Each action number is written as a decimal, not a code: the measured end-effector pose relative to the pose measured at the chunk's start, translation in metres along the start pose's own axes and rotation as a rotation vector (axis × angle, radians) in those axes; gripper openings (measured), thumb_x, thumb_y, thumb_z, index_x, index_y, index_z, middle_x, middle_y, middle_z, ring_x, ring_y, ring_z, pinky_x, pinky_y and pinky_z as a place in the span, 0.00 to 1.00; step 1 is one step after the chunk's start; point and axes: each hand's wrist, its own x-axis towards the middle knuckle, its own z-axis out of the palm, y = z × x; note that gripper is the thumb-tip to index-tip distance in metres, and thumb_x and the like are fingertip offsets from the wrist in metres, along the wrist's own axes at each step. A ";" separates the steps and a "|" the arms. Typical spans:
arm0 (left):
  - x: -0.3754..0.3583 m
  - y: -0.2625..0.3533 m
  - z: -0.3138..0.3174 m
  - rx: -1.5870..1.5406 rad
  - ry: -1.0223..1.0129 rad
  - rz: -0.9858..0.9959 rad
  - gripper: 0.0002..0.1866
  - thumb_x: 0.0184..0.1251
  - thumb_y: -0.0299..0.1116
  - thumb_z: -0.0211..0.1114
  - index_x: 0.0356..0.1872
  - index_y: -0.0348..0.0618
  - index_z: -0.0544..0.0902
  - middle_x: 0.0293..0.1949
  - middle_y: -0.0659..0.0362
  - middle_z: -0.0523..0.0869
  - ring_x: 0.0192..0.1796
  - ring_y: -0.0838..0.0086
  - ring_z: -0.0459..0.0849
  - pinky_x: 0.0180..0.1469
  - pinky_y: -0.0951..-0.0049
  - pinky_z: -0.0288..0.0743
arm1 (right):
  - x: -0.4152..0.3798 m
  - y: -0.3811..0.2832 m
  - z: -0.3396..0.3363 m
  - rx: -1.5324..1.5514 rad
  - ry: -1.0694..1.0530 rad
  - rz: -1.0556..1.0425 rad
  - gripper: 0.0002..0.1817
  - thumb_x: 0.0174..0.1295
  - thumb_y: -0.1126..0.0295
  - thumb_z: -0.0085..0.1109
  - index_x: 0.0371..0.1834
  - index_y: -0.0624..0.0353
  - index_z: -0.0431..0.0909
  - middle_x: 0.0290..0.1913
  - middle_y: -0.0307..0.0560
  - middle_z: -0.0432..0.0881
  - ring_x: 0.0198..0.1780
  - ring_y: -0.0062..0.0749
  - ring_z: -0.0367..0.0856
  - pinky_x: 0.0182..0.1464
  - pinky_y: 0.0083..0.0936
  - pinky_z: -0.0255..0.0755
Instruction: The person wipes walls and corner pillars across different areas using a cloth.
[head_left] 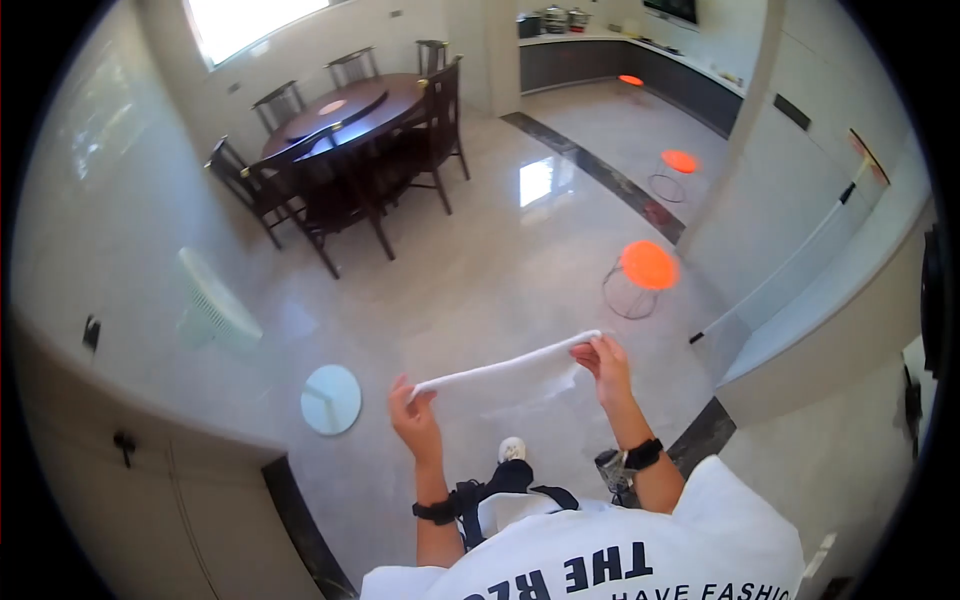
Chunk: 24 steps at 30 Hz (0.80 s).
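Observation:
A white cloth [502, 366] is stretched between my two hands, its top edge drawn into a nearly straight line that rises toward the right. My left hand [412, 412] pinches the cloth's left end with bent fingers. At the other end, my right hand [606, 370] grips the upper right corner, a little farther forward than the left. The cloth hangs in the air over the glossy floor, in front of my body. How far its lower part reaches is hard to make out against the pale tiles.
A standing fan [218, 305] with a round base [331, 400] is at the left. Orange-topped stools [648, 266] stand to the right, and a long-handled tool [770, 268] leans against the wall. Farther back are a round dark table [400, 98] with chairs and a kitchen counter [690, 72].

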 end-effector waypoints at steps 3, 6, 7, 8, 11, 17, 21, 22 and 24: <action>-0.022 -0.004 -0.008 -0.024 0.022 -0.046 0.06 0.60 0.14 0.51 0.36 0.33 0.71 0.61 0.45 0.66 0.41 0.66 0.82 0.38 0.73 0.83 | -0.016 -0.011 -0.006 -0.020 -0.049 -0.042 0.10 0.67 0.66 0.47 0.38 0.61 0.75 0.32 0.47 0.83 0.35 0.27 0.83 0.40 0.20 0.75; -0.002 -0.035 0.017 -0.118 -0.112 -0.136 0.07 0.61 0.15 0.50 0.38 0.35 0.69 0.57 0.45 0.71 0.38 0.68 0.82 0.36 0.75 0.82 | -0.003 -0.008 -0.022 0.000 0.009 -0.095 0.11 0.67 0.65 0.46 0.40 0.62 0.75 0.31 0.45 0.83 0.34 0.26 0.83 0.40 0.20 0.75; 0.003 -0.046 0.028 -0.150 -0.216 -0.167 0.06 0.62 0.16 0.50 0.39 0.35 0.69 0.55 0.45 0.73 0.36 0.69 0.83 0.36 0.75 0.81 | -0.002 -0.006 -0.034 0.023 0.061 -0.098 0.12 0.67 0.65 0.46 0.40 0.62 0.75 0.31 0.45 0.83 0.34 0.26 0.82 0.40 0.20 0.75; 0.015 -0.053 0.045 -0.182 -0.317 -0.198 0.06 0.63 0.17 0.50 0.39 0.36 0.69 0.54 0.46 0.75 0.34 0.70 0.83 0.36 0.75 0.81 | 0.004 -0.008 -0.041 0.044 0.109 -0.101 0.12 0.67 0.65 0.45 0.40 0.62 0.75 0.31 0.45 0.83 0.34 0.25 0.82 0.39 0.20 0.75; 0.052 -0.049 0.105 -0.257 -0.440 -0.024 0.10 0.64 0.17 0.49 0.45 0.36 0.70 0.45 0.48 0.80 0.33 0.70 0.83 0.35 0.78 0.78 | 0.004 -0.022 -0.049 0.116 0.284 -0.193 0.11 0.67 0.64 0.46 0.38 0.60 0.75 0.30 0.45 0.83 0.34 0.26 0.83 0.40 0.20 0.75; 0.080 -0.068 0.201 -0.477 -0.864 -0.213 0.12 0.61 0.16 0.50 0.44 0.34 0.73 0.40 0.53 0.76 0.36 0.68 0.82 0.43 0.71 0.78 | -0.002 -0.029 -0.085 0.223 0.559 -0.410 0.09 0.67 0.65 0.48 0.34 0.57 0.74 0.31 0.47 0.83 0.36 0.32 0.83 0.41 0.25 0.75; 0.067 -0.076 0.257 -0.418 -1.092 0.016 0.10 0.61 0.17 0.50 0.43 0.33 0.75 0.41 0.53 0.75 0.35 0.67 0.82 0.43 0.72 0.76 | -0.014 -0.040 -0.115 0.311 0.689 -0.563 0.07 0.66 0.66 0.50 0.34 0.56 0.75 0.31 0.48 0.84 0.36 0.36 0.83 0.42 0.27 0.75; 0.059 -0.068 0.272 -0.366 -1.113 0.165 0.10 0.61 0.17 0.50 0.42 0.33 0.75 0.41 0.53 0.75 0.34 0.66 0.82 0.43 0.72 0.76 | -0.019 -0.043 -0.122 0.349 0.734 -0.593 0.07 0.66 0.66 0.50 0.34 0.56 0.75 0.31 0.48 0.84 0.36 0.36 0.83 0.42 0.27 0.75; 0.039 -0.047 0.300 -0.533 -1.206 -0.098 0.03 0.62 0.17 0.49 0.33 0.34 0.71 0.45 0.50 0.77 0.35 0.65 0.84 0.41 0.73 0.75 | -0.027 -0.058 -0.144 0.358 0.792 -0.701 0.07 0.66 0.67 0.51 0.35 0.56 0.75 0.32 0.48 0.84 0.38 0.36 0.83 0.43 0.27 0.74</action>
